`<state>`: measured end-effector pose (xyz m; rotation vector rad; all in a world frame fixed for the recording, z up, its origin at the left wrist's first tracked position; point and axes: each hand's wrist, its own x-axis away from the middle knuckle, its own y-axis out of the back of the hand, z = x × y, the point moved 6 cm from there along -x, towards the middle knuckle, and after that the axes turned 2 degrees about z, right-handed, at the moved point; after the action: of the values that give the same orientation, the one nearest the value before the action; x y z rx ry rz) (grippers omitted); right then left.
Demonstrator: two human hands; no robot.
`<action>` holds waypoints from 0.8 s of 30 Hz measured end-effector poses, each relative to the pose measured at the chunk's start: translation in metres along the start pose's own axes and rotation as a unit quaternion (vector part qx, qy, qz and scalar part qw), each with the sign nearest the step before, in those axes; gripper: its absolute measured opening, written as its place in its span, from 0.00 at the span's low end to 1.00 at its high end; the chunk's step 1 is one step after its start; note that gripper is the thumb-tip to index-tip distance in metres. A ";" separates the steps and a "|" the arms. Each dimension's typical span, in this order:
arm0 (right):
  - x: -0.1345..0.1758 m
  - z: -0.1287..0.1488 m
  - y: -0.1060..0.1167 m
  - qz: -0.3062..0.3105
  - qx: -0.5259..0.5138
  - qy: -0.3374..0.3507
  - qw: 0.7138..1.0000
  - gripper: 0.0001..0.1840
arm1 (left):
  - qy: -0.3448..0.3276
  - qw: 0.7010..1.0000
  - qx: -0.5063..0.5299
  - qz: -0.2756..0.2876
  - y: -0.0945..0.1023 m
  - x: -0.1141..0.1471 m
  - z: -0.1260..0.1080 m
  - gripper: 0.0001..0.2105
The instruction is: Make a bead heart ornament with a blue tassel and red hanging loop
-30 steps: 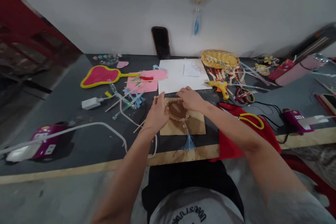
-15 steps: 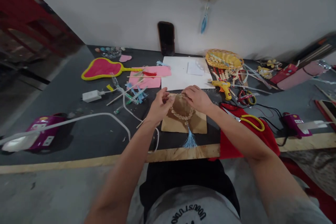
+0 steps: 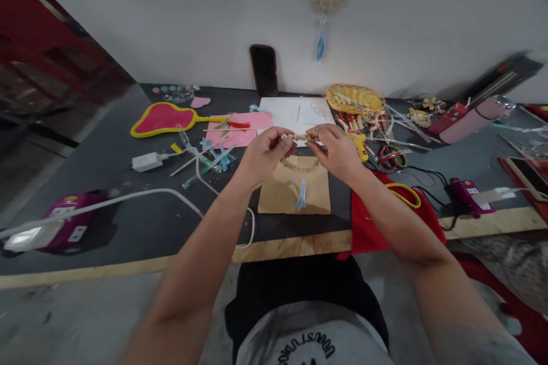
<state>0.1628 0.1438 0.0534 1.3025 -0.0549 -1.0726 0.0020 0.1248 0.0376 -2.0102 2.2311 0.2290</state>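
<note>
Your left hand [image 3: 266,153] and right hand [image 3: 335,151] both pinch the top of the loop [image 3: 301,137], a knobbly, cream-beige ring held over the brown card [image 3: 273,198], its pale blue tassel [image 3: 302,195] hanging nearest you.

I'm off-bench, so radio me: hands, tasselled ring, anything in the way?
Left hand, right hand: both pinching tasselled ring. Blue tassel over brown card. Close by: yellow glue gun, beyond right hand.

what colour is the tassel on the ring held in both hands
The tassel is light blue, seen best in the head view.
</note>
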 end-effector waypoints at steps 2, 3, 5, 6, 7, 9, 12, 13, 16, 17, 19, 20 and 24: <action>-0.002 -0.002 0.014 -0.031 -0.038 -0.002 0.999 0.14 | -0.010 1.000 -0.011 0.003 -0.002 -0.008 -0.015 0.20; -0.003 -0.006 0.020 -0.046 -0.064 -0.009 0.997 0.17 | -0.010 1.000 -0.015 0.001 -0.002 -0.011 -0.022 0.19; -0.002 -0.018 0.028 -0.078 -0.132 -0.037 0.988 0.26 | -0.006 1.000 -0.021 -0.010 -0.002 -0.017 -0.034 0.18; 0.000 -0.026 0.030 -0.091 -0.173 -0.061 0.979 0.29 | -0.003 1.000 -0.023 -0.017 -0.001 -0.019 -0.040 0.16; 0.001 -0.034 0.028 -0.098 -0.219 -0.091 0.967 0.30 | 0.002 0.999 -0.022 -0.024 0.000 -0.020 -0.045 0.15; 0.007 -0.048 0.019 -0.085 -0.312 -0.157 0.933 0.28 | 0.016 0.999 -0.004 -0.034 0.002 -0.023 -0.054 0.12; 0.018 -0.047 -0.005 -0.010 -0.441 -0.224 0.869 0.27 | 0.041 0.997 0.048 -0.034 0.004 -0.027 -0.061 0.09; 0.022 -0.041 -0.013 0.014 -0.483 -0.226 0.846 0.26 | 0.049 0.996 0.065 -0.034 0.005 -0.028 -0.062 0.08; 0.034 -0.015 -0.029 0.061 -0.589 -0.199 0.781 0.29 | 0.070 0.993 0.089 -0.039 0.007 -0.031 -0.062 0.08; 0.038 -0.007 -0.034 0.074 -0.609 -0.193 0.766 0.31 | 0.076 0.992 0.091 -0.042 0.008 -0.031 -0.061 0.08; 0.046 0.003 -0.043 0.096 -0.625 -0.200 0.748 0.31 | 0.084 0.991 0.093 -0.049 0.009 -0.030 -0.059 0.08; 0.050 0.006 -0.047 0.104 -0.625 -0.212 0.744 0.30 | 0.085 0.991 0.093 -0.054 0.010 -0.029 -0.059 0.09; 0.071 0.013 -0.051 0.166 -0.578 -0.220 0.768 0.23 | 0.094 0.988 0.093 -0.078 0.016 -0.023 -0.057 0.07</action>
<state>0.1631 0.0934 -0.0187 -0.1030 0.0288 -0.8129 -0.0110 0.1369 0.0987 -2.1659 2.0913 -0.1873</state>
